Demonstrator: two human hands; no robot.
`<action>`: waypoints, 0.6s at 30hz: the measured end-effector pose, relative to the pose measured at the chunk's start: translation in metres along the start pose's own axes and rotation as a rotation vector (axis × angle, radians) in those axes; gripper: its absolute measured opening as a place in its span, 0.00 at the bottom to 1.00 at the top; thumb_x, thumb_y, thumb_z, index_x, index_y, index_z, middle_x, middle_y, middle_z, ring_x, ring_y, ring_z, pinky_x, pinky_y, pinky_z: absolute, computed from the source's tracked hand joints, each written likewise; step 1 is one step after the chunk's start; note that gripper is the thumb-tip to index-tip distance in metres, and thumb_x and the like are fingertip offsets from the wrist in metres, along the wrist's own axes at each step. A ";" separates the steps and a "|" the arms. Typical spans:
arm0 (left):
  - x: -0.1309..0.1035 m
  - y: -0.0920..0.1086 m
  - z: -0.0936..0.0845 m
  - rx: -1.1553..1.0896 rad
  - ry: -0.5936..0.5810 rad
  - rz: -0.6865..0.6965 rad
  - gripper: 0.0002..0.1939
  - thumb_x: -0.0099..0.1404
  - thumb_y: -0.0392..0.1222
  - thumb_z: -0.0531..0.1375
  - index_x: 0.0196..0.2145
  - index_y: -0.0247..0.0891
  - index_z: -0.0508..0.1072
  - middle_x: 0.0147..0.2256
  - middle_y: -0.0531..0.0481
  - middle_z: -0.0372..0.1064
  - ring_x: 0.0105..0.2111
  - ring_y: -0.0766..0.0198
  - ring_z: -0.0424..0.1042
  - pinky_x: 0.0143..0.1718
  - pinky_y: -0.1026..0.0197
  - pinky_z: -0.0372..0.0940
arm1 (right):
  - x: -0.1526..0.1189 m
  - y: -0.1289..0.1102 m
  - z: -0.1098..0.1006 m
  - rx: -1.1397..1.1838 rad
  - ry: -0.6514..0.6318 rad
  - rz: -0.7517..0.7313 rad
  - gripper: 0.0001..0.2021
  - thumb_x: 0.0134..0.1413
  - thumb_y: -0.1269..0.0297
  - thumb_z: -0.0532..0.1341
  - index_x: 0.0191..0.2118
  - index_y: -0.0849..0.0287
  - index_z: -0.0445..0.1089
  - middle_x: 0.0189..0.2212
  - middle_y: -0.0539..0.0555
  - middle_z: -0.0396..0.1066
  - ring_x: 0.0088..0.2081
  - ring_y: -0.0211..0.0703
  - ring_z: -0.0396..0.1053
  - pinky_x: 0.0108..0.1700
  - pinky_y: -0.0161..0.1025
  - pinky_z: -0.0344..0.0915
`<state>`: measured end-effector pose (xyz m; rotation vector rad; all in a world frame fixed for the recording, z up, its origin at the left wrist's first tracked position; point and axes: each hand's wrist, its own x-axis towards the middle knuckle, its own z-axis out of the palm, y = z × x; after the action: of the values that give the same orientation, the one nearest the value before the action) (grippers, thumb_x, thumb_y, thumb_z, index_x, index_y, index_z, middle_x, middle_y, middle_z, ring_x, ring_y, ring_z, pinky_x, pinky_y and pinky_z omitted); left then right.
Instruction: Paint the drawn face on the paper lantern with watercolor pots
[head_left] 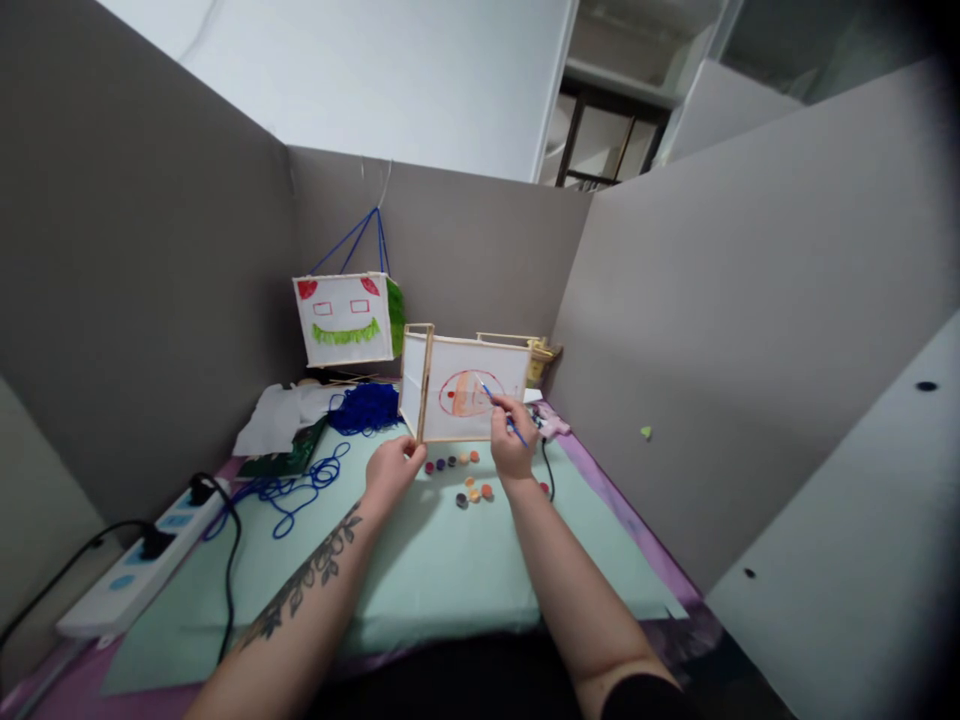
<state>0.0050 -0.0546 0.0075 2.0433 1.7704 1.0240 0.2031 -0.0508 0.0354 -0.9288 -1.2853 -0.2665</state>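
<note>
My left hand [393, 466] grips the lower front corner of a wood-framed paper lantern [472, 428], fingers closed on the stick. On the lantern's front panel is a red-outlined round drawing [465, 395], partly filled with orange. My right hand [514, 440] is closed around a thin paintbrush [486, 390] with a blue handle. The brush tip is at the drawing; whether it touches the paper I cannot tell. Several small paint pots [452, 462] sit on the table below the lantern, some with dark paint, others orange or yellow.
A finished-looking lantern with a painted face [345, 310] hangs at the back left. Blue cord [366, 408] lies heaped beneath it, near white paper [274, 420]. A power strip [146, 560] with black cables runs along the left edge. Grey partitions [480, 240] enclose the green-covered table [442, 580].
</note>
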 end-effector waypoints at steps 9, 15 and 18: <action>0.000 -0.001 0.002 0.001 0.024 0.012 0.13 0.59 0.47 0.53 0.26 0.39 0.73 0.28 0.51 0.73 0.29 0.64 0.67 0.28 0.65 0.52 | -0.002 -0.005 0.005 0.038 -0.093 -0.031 0.12 0.52 0.72 0.53 0.38 0.59 0.72 0.34 0.55 0.75 0.39 0.44 0.71 0.44 0.43 0.68; -0.001 0.000 0.001 0.004 0.010 0.015 0.13 0.59 0.47 0.53 0.26 0.39 0.73 0.28 0.51 0.73 0.29 0.64 0.67 0.28 0.65 0.52 | 0.001 -0.005 0.001 0.003 -0.030 -0.037 0.12 0.51 0.72 0.53 0.38 0.58 0.72 0.34 0.54 0.74 0.38 0.43 0.70 0.43 0.43 0.67; -0.001 0.000 0.001 0.008 0.017 0.014 0.12 0.59 0.46 0.53 0.26 0.39 0.73 0.28 0.51 0.73 0.29 0.64 0.67 0.28 0.65 0.52 | 0.001 -0.006 0.004 0.016 -0.101 -0.052 0.12 0.50 0.74 0.53 0.36 0.58 0.72 0.33 0.54 0.74 0.38 0.43 0.70 0.43 0.43 0.67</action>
<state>0.0054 -0.0553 0.0067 2.0601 1.7734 1.0427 0.1970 -0.0518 0.0385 -0.9052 -1.4041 -0.2522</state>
